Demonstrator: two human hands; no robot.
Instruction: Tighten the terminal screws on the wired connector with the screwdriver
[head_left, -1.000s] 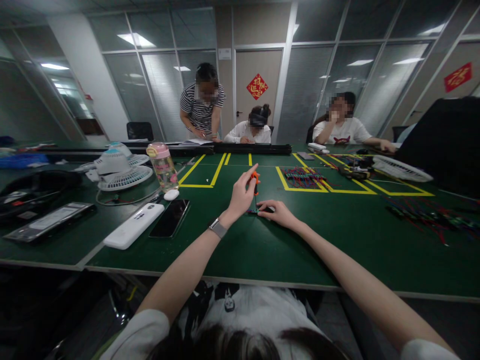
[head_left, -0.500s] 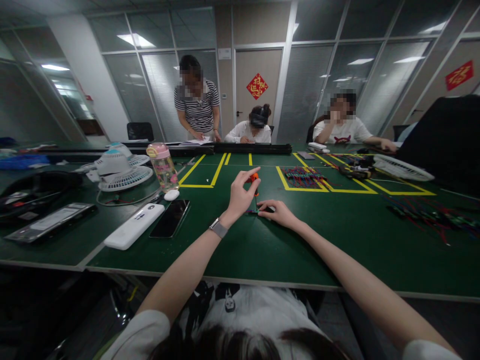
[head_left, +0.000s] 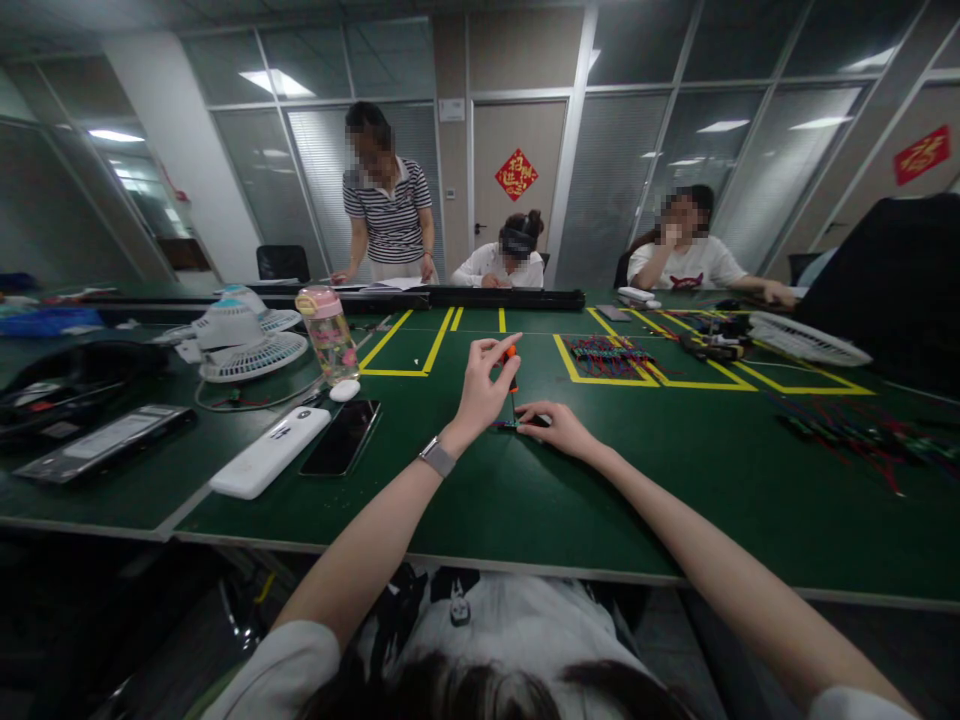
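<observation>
My left hand (head_left: 482,388), with a grey watch on its wrist, is closed around the orange and black handle of a screwdriver (head_left: 513,384). The screwdriver stands upright, its thin shaft pointing down at a small green circuit board (head_left: 506,426) on the table. Whether the tip sits in a screw is too small to tell. From the right, my right hand (head_left: 561,428) grips the board's edge between thumb and fingers, resting low on the table. Part of the board is hidden behind those fingers, along with a small dark piece beside them.
Left of my hands lie a black phone (head_left: 341,437), a white power bank (head_left: 271,452), a bottle (head_left: 328,335) and a white fan (head_left: 251,345). Wired boards are heaped inside yellow tape (head_left: 611,357), more at far right (head_left: 870,435). Three people are across the green table (head_left: 600,530).
My hands, the screwdriver and the board hold nearly the same place. Across the table, the standing person in stripes has shifted left and reaches an arm out to the table.
</observation>
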